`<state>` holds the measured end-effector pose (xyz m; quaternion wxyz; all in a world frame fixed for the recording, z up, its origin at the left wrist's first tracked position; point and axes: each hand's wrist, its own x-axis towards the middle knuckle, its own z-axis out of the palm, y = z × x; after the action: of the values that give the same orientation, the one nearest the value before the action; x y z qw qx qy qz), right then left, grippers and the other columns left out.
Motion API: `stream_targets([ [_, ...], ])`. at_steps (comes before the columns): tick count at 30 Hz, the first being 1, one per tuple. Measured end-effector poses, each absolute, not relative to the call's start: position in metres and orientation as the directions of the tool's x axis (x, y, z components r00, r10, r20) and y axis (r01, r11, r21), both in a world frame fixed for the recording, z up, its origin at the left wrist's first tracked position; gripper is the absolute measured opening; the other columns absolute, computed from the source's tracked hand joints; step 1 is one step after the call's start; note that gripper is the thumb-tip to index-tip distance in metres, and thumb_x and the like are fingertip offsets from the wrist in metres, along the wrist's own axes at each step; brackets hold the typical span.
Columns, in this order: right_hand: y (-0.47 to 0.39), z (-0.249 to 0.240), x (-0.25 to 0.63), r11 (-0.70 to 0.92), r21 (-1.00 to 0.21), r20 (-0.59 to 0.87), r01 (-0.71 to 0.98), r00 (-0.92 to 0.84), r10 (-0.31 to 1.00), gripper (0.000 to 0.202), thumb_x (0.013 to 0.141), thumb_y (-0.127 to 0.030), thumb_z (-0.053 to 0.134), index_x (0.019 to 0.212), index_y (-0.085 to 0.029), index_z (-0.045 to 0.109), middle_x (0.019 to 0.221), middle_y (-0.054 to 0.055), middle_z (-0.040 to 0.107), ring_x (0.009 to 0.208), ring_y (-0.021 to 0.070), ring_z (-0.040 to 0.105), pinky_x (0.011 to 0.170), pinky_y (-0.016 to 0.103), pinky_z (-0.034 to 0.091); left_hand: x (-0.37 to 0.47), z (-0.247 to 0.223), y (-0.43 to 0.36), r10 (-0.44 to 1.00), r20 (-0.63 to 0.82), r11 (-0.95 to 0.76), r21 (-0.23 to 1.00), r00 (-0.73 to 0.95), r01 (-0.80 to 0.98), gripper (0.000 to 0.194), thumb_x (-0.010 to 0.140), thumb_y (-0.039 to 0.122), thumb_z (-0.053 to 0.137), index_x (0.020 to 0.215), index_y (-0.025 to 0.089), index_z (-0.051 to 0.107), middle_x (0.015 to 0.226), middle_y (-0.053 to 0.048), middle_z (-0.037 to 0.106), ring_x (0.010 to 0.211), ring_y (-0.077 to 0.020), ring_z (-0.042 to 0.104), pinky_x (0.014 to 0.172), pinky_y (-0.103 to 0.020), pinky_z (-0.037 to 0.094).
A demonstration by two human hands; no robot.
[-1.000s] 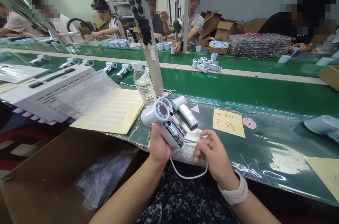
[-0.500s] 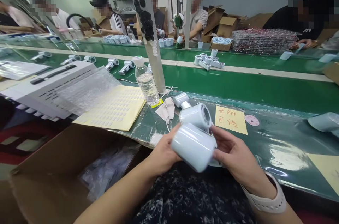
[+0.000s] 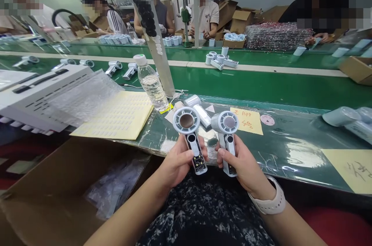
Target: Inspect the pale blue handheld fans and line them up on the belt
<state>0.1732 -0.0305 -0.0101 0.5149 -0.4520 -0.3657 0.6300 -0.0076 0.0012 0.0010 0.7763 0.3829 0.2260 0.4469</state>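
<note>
Each hand grips a pale blue handheld fan by its handle, over the bench's front edge. In my left hand (image 3: 178,160) is the left handheld fan (image 3: 186,121), its round head up and a circuit board showing in the open handle; my thumb lies across it. My right hand (image 3: 238,160) is wrapped round the right handheld fan (image 3: 226,123), whose handle also shows dark inner parts. The two fans are apart, heads tilted slightly outward. Just behind them a third fan (image 3: 200,112) lies on the green bench (image 3: 279,137), partly hidden by the held ones.
A water bottle (image 3: 152,85) stands beside a metal post (image 3: 159,56). Yellow sticker sheets (image 3: 116,118) lie at left, above a cardboard box (image 3: 52,203) holding plastic bags. More fans (image 3: 341,116) rest at right. Beyond runs a green conveyor (image 3: 261,87), with co-workers behind.
Both fans have turned from showing their cylinder sides to showing their round faces and open handles. They have separated, one in each hand. The camera view has shifted slightly.
</note>
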Motion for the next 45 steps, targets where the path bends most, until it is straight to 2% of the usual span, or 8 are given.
stream_targets([
  [3,-0.035,-0.011,0.176,-0.181,-0.904,-0.134,-0.387,-0.146,0.98,0.029,0.085,-0.041,0.069,0.106,-0.024,0.06,0.093,0.002,0.062,0.076,0.0166,0.059,0.071,0.032,0.053,-0.006,-0.002,-0.001,0.86,-0.002,0.294,0.819,0.51,-0.493,0.045,0.073,0.026,0.079,0.112,0.023,0.056,0.09,0.0,0.057,0.074,-0.0131,0.06,0.069,-0.028,0.051],
  [6,-0.039,-0.011,0.177,-0.142,-0.897,-0.065,-0.419,-0.193,0.979,0.029,0.087,-0.039,0.067,0.113,-0.027,0.06,0.097,0.003,0.062,0.081,0.018,0.06,0.075,0.033,0.053,-0.003,-0.003,-0.003,0.845,0.022,0.295,0.814,0.534,-0.501,0.049,0.075,0.027,0.077,0.118,0.023,0.052,0.091,0.001,0.056,0.072,-0.0132,0.061,0.069,-0.031,0.052],
  [11,-0.039,-0.011,0.175,-0.111,-0.902,-0.037,-0.417,-0.181,0.983,0.032,0.089,-0.038,0.067,0.117,-0.027,0.058,0.096,0.004,0.062,0.074,0.0174,0.058,0.067,0.033,0.054,-0.003,-0.003,-0.003,0.84,0.039,0.271,0.834,0.541,-0.482,0.042,0.077,0.029,0.076,0.111,0.022,0.052,0.09,0.001,0.056,0.068,-0.0119,0.061,0.064,-0.028,0.052],
  [18,-0.037,-0.006,0.171,-0.162,-0.892,-0.123,-0.422,-0.118,0.985,0.03,0.084,-0.042,0.07,0.107,-0.026,0.059,0.096,0.004,0.06,0.078,0.0192,0.058,0.071,0.034,0.053,-0.002,-0.001,-0.002,0.838,-0.001,0.318,0.814,0.546,-0.486,0.044,0.075,0.033,0.077,0.109,0.021,0.053,0.09,-0.001,0.057,0.074,-0.0144,0.06,0.066,-0.029,0.051],
  [24,-0.04,-0.01,0.172,-0.182,-0.873,-0.136,-0.452,-0.132,0.982,0.028,0.083,-0.04,0.07,0.104,-0.024,0.062,0.093,0.004,0.062,0.075,0.018,0.059,0.067,0.032,0.053,-0.001,-0.005,-0.003,0.837,0.008,0.307,0.821,0.547,-0.482,0.043,0.076,0.029,0.076,0.112,0.021,0.053,0.085,0.001,0.057,0.067,-0.0122,0.058,0.063,-0.027,0.049],
  [31,-0.042,-0.013,0.174,-0.135,-0.88,-0.072,-0.456,-0.152,0.986,0.032,0.086,-0.034,0.069,0.116,-0.026,0.06,0.102,0.004,0.064,0.079,0.0165,0.061,0.071,0.031,0.054,-0.001,-0.007,-0.004,0.844,0.015,0.286,0.833,0.536,-0.473,0.044,0.076,0.03,0.077,0.111,0.021,0.053,0.085,0.001,0.057,0.068,-0.0122,0.059,0.063,-0.027,0.051],
  [37,-0.043,-0.013,0.172,-0.155,-0.886,-0.13,-0.436,-0.086,0.988,0.029,0.089,-0.042,0.064,0.11,-0.023,0.059,0.093,0.004,0.064,0.069,0.0152,0.058,0.061,0.029,0.053,-0.001,-0.013,0.001,0.893,-0.057,0.299,0.816,0.446,-0.495,0.037,0.08,0.033,0.072,0.109,0.021,0.052,0.085,0.002,0.058,0.064,-0.0116,0.059,0.058,-0.026,0.05],
  [45,-0.044,-0.013,0.174,-0.117,-0.911,-0.085,-0.395,-0.098,0.992,0.033,0.09,-0.038,0.065,0.119,-0.026,0.056,0.099,0.003,0.062,0.077,0.0155,0.058,0.068,0.029,0.053,-0.002,-0.012,0.002,0.888,-0.033,0.259,0.861,0.459,-0.437,0.036,0.079,0.035,0.074,0.101,0.021,0.05,0.084,0.002,0.059,0.063,-0.0124,0.06,0.059,-0.028,0.05],
])
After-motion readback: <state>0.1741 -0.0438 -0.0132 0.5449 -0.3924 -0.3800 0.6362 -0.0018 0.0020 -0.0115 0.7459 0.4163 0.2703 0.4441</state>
